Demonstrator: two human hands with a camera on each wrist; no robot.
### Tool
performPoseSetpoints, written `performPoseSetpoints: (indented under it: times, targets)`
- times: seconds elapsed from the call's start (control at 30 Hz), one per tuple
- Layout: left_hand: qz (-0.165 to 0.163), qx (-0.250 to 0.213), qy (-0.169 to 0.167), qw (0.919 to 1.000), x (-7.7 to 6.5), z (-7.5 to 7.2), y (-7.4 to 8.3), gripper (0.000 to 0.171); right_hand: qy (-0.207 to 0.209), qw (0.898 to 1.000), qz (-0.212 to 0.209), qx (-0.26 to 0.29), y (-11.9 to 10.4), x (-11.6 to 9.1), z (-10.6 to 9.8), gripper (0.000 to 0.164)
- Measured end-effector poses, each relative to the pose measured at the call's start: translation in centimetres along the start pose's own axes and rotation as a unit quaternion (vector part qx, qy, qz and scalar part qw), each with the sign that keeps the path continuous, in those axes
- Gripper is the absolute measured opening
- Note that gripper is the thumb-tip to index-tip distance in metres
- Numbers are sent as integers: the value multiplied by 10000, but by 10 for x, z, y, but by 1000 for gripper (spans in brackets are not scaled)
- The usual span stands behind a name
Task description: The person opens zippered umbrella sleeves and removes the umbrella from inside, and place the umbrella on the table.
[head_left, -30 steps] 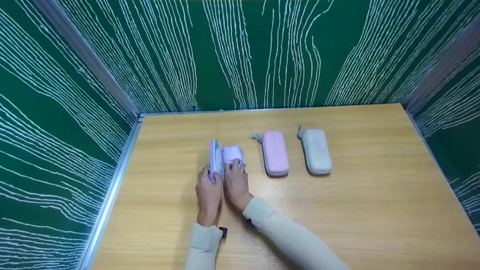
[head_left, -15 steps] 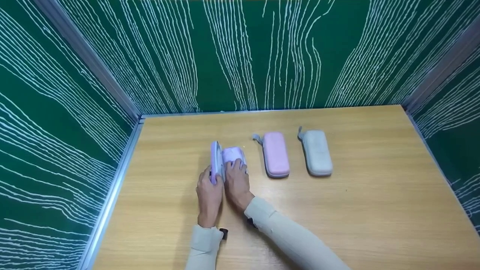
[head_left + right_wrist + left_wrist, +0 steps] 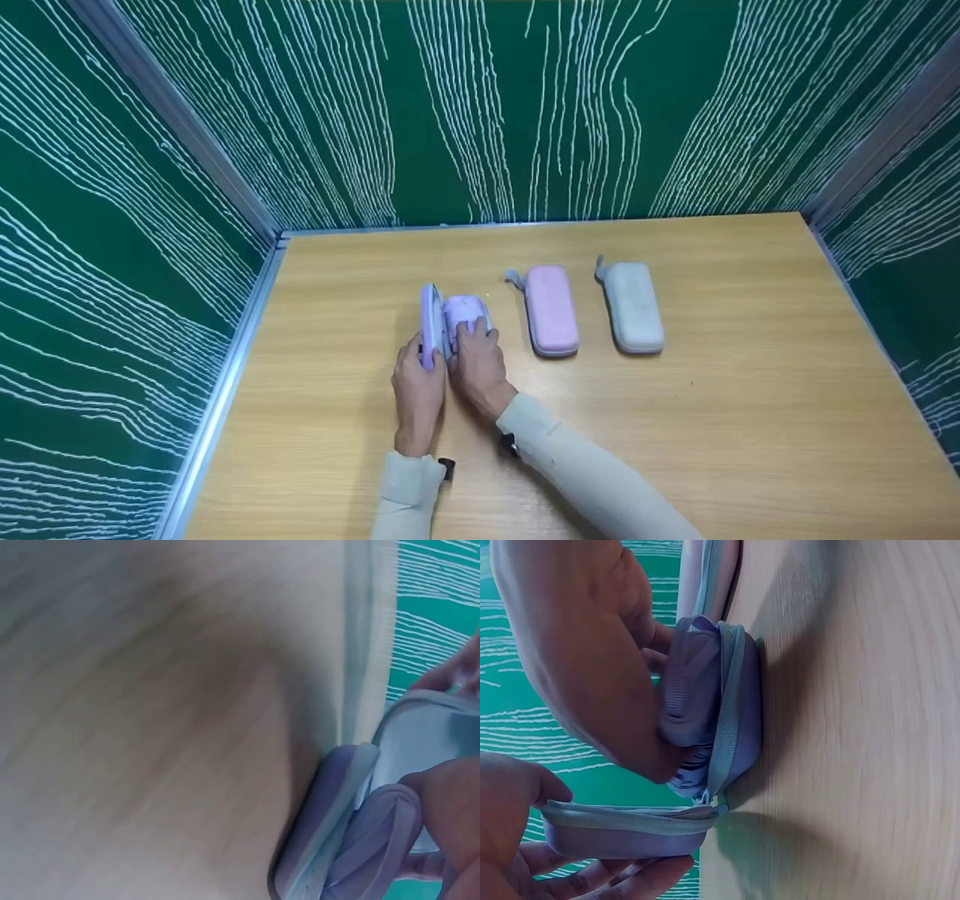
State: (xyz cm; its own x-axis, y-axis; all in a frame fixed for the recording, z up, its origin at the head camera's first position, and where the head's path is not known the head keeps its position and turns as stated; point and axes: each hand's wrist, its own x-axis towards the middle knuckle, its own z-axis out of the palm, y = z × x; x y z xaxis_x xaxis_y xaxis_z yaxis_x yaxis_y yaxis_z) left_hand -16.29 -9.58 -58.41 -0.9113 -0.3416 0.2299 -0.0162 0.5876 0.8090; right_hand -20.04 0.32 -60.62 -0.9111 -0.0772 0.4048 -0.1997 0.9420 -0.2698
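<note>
A purple zip case stands unzipped on the table, its lid raised upright and its base lying flat. My left hand holds the lid's near end, thumb on the inner side and fingers behind the outer shell. In the base sits a folded purple fabric bundle, which looks like a compact umbrella. My right hand grips its near part, with curled fingers over the top. In the right wrist view, the bundle rises above the base's zip edge. The right palm hides part of it.
To the right lie a pink zip case and a grey zip case, both closed, with strap loops at their far left corners. Green panels with white lines enclose the wooden table at the back and sides.
My right hand and wrist have shifted slightly to the right, and its fingers have changed position on the bundle. The left hand keeps holding the lid in place.
</note>
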Motion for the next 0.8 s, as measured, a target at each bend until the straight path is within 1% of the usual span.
performPoseSetpoints:
  times: [0.17,0.3,0.47,0.63,0.8]
  targets:
    - [36,-5,188,9998,1,0,-1,38,-185,9973,184,687,7,2,-9,40]
    - [-108,-8,114,9999,3,-2,-1,35,-321,9929,292,1107,11,3,-14,41]
    - [-153,-42,72,9998,3,-5,-1,37,-225,9918,210,1239,14,1,-16,40]
    - [-170,-144,103,9997,3,-5,-3,38,-105,9923,48,1234,15,-1,-17,40]
    - [-104,-71,221,9997,5,-4,-7,35,242,9919,-196,1233,18,-1,-19,40]
